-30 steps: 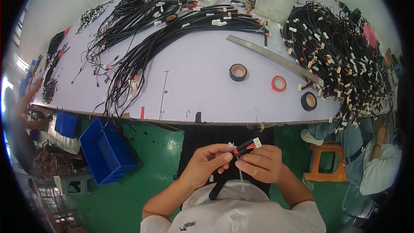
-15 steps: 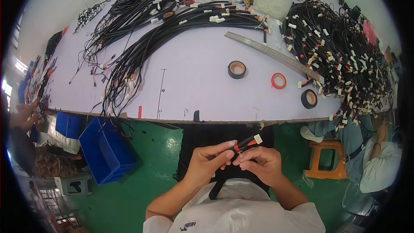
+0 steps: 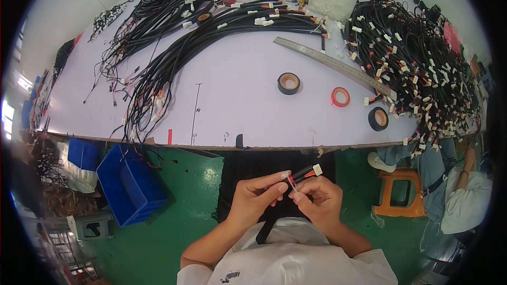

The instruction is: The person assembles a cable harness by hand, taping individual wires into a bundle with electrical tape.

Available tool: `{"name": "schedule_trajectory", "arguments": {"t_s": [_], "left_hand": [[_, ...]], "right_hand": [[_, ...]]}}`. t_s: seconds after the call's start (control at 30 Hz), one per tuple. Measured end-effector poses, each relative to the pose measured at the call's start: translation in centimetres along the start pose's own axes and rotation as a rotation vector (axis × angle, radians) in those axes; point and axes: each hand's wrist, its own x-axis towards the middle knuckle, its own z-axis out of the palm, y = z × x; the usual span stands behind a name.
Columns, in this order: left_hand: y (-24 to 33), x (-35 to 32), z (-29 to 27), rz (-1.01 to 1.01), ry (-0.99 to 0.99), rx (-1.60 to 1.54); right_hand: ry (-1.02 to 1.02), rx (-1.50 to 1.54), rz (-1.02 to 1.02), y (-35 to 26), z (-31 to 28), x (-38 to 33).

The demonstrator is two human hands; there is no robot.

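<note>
My left hand (image 3: 260,196) and my right hand (image 3: 315,199) meet in front of my chest, below the table's front edge. Between them I hold a short black cable (image 3: 301,175) with red wires and a small white connector (image 3: 317,169) at its upper right end. My left thumb and forefinger pinch the wire ends near the middle; my right hand grips the cable from below. A black strap or cable hangs down over my white shirt.
A white worktable (image 3: 237,105) carries black wire harnesses (image 3: 174,47), a big pile of harnesses with white connectors (image 3: 417,68), a metal ruler (image 3: 332,66), two black tape rolls (image 3: 289,83) and a red one (image 3: 340,96). Blue bins (image 3: 129,184) stand at left, an orange stool (image 3: 401,195) at right.
My hands have stayed together on the cable, shifting slightly. The connector end has tilted a little further up and right.
</note>
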Motion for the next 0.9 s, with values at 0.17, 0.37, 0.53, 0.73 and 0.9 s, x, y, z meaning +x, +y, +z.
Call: {"name": "schedule_trajectory", "arguments": {"t_s": [0.17, 0.37, 0.53, 0.73, 0.9], "left_hand": [[-0.2, -0.1, -0.1, 0.024, 0.022, 0.043], [0.4, -0.2, 0.1, 0.108, 0.004, 0.144], [-0.1, -0.5, 0.3, 0.220, -0.011, 0.246], [-1.3, -0.4, 0.5, 0.212, -0.006, 0.270], [-1.3, -0.6, -1.1, 0.019, -0.001, 0.131]], "right_hand": [[-0.035, -0.126, -0.023, -0.2, 0.0, 0.0], [0.017, -0.066, -0.014, -0.1, 0.4, 0.0], [0.141, -0.082, 0.065, -0.4, 1.6, 0.0], [0.325, 0.029, 0.061, 0.3, 2.0, 0.4], [0.398, -0.025, -0.282, -0.7, -2.2, -1.5]]}}
